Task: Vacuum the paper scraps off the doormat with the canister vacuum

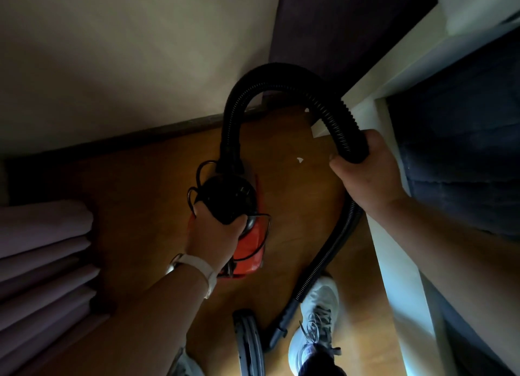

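Note:
A red canister vacuum [251, 246] with a black top hangs just above the wooden floor at the centre. My left hand [215, 234], with a white watch strap on its wrist, is shut on the vacuum's black handle. A ribbed black hose [270, 77] arches up from the canister and comes down to my right hand [365, 173], which grips it. The hose runs on below that hand to a black tube end [277, 335] near my shoes. A small white paper scrap [300, 160] lies on the floor between my hands. No doormat is visible.
A pale wall and dark baseboard [168, 127] close the left and far side. White door frame [394, 263] runs down the right, with dark blue carpet [464, 164] beyond. Folded pale fabric [45, 251] is stacked at left. A grey floor nozzle [249, 344] and my white sneaker [315, 319] are at the bottom.

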